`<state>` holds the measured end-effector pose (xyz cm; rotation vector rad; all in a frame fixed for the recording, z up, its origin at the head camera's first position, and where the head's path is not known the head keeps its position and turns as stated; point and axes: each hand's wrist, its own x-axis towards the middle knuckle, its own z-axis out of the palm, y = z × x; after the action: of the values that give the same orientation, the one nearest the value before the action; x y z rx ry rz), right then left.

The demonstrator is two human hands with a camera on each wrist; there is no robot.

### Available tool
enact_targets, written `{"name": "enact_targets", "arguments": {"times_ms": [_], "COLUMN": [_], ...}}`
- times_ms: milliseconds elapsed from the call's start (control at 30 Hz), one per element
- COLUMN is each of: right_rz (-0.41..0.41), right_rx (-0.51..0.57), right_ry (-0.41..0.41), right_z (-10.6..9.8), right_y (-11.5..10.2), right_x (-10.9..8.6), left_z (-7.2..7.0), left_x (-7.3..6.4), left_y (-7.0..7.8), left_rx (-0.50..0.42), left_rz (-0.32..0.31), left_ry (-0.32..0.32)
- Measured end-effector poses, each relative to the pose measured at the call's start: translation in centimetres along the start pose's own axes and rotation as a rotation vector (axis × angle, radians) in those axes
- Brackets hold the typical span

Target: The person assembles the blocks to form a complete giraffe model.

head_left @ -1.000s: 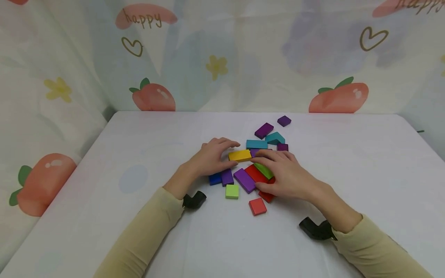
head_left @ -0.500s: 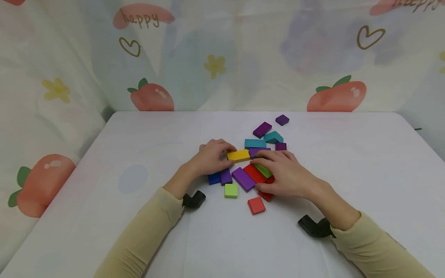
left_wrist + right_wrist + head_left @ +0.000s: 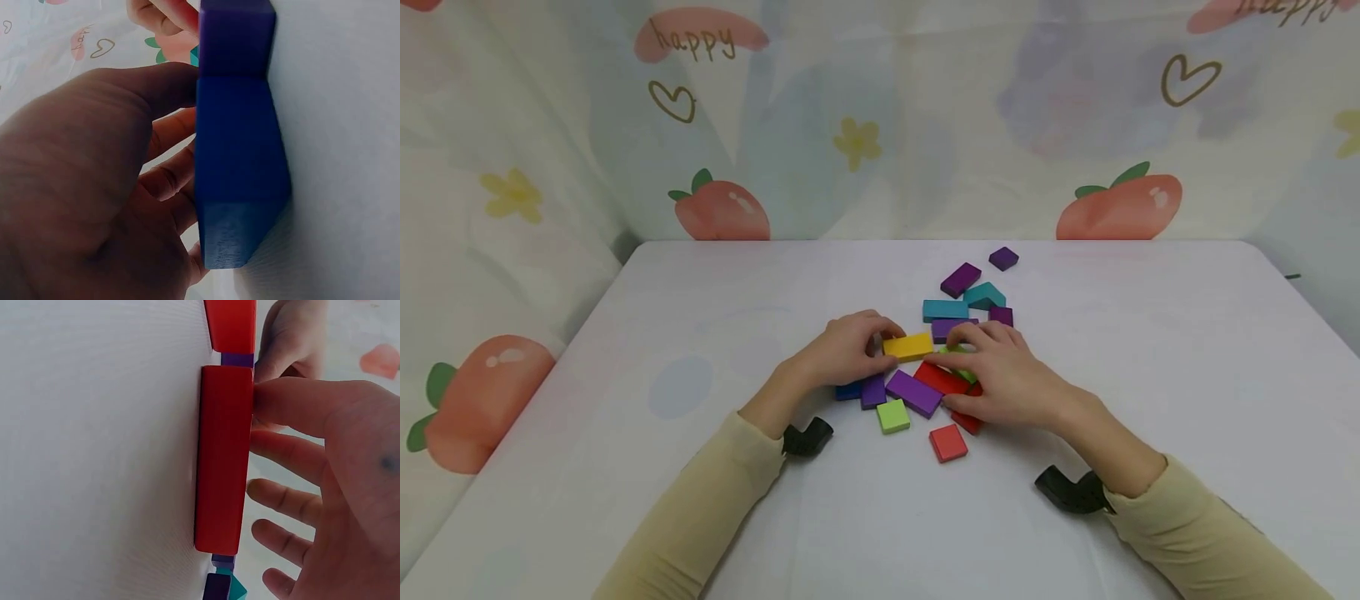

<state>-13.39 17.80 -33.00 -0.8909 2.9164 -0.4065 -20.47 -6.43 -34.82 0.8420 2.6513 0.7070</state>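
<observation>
In the head view my left hand [image 3: 846,350] curves round the left end of a yellow block [image 3: 908,347], thumb on its near side and fingers on its far side. My right hand [image 3: 1007,379] lies over a partly hidden green block [image 3: 958,371] and red blocks [image 3: 942,377], fingers spread. One right fingertip reaches the yellow block's right end, and the thumb is by the red blocks. A purple block [image 3: 914,393] lies between the hands. Below my left hand, in the left wrist view, sit a blue block [image 3: 240,137] and a violet block [image 3: 234,40].
Closest to me are a lime square block [image 3: 893,417] and a light red block [image 3: 948,443]. Farther back lie teal blocks [image 3: 945,310] and dark purple blocks [image 3: 961,279]. All are on a white table [image 3: 865,517], with a patterned cloth [image 3: 910,125] behind it.
My left hand has moved toward me, and the yellow block has shifted nearer too. The long purple block and lime square have turned slightly. My right hand has barely moved.
</observation>
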Motion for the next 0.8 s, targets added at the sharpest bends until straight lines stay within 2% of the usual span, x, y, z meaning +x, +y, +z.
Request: {"name": "enact_targets", "arguments": {"times_ms": [200,333,567,800], "right_rz": [-0.030,-0.033,0.009,-0.013], "right_rx": [-0.007,0.013,0.071,0.116], "right_ry": [0.013,0.009,0.005,0.002], "right_z": [0.0,0.1,0.1,-0.5], "right_y": [-0.2,-0.3,-0.6,-0.2], "right_x": [0.0,0.1,0.3,0.2], "left_z": [0.0,0.0,0.1,0.3], "left_x": [-0.5,-0.8,-1.4,-1.8], "left_y": [0.3,0.3,0.4,0.5], "left_rx": [-0.056,-0.054,-0.054,-0.075], "left_rz": [0.006,0.016,0.010,0.001], "left_ry": [-0.022,-0.018,-0.012,-0.017]}}
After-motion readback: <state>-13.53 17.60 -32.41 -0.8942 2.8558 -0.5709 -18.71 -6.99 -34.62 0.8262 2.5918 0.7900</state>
